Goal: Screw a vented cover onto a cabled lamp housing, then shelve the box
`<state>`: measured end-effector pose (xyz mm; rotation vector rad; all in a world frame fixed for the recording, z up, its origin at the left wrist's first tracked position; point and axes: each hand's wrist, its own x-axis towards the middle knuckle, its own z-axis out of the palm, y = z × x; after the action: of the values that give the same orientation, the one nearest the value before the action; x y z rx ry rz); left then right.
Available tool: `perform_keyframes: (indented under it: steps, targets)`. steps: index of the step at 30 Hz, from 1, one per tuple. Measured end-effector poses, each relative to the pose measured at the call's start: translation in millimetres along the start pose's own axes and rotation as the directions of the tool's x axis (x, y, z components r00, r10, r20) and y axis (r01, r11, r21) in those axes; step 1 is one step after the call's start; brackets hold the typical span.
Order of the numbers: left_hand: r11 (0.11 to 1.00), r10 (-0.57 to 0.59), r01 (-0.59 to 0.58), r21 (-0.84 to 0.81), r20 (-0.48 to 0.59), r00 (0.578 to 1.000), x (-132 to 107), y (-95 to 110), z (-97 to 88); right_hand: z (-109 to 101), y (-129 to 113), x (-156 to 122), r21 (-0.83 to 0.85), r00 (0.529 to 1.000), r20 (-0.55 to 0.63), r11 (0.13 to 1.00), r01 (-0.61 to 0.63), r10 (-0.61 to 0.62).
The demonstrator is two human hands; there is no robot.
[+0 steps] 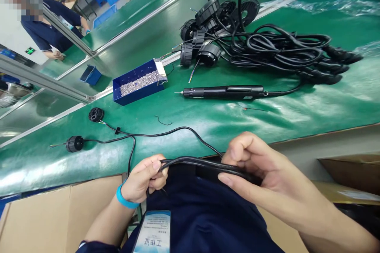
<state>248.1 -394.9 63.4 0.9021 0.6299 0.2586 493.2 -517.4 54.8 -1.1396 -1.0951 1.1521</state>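
A bundle of black cable (196, 161) stretches between my two hands, just off the bench's near edge. My left hand (148, 176), with a blue wristband, pinches its left end. Around the right part of the bundle the fingers of my right hand (252, 166) are curled, the thumb below it. From the hands, cable strands run onto the green bench to two round black ribbed housings (75, 143) at the left, with thin coloured wires showing. A small black tag sits on one strand. A black electric screwdriver (222, 92) lies beyond my hands.
A blue bin (139, 83) of small metal screws stands on the bench beside the screwdriver tip. Behind lies a heap of coiled black cables (276, 49) with ribbed housings. Cardboard boxes (53, 217) flank me below the bench. A co-worker (53, 27) is across at the upper left.
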Motion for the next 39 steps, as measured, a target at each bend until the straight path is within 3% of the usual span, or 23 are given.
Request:
perform_keyframes:
  steps: [11,19,24,39]
  targets:
    - [1.0,-0.017,0.017,0.003,0.018,1.0,-4.9,-2.2,0.0,-2.5,0.4,3.3,0.018,1.0,-0.014,1.0,-0.022,0.022]
    - [0.999,0.04,-0.04,-0.008,-0.001,0.999,-3.8,-4.3,-12.7,5.7,-6.2,2.5,-0.285,0.978,0.022,0.936,0.206,-0.209]
    - [0.998,0.062,-0.062,-0.017,0.013,0.998,-6.7,-7.0,-21.1,9.6,-4.3,1.6,-0.413,0.956,-0.004,0.872,0.264,-0.292]
    - [0.986,0.092,-0.09,-0.14,0.007,0.996,-5.0,-7.7,-21.6,12.7,-7.9,5.0,-0.28,0.97,-0.03,0.934,0.223,-0.241]
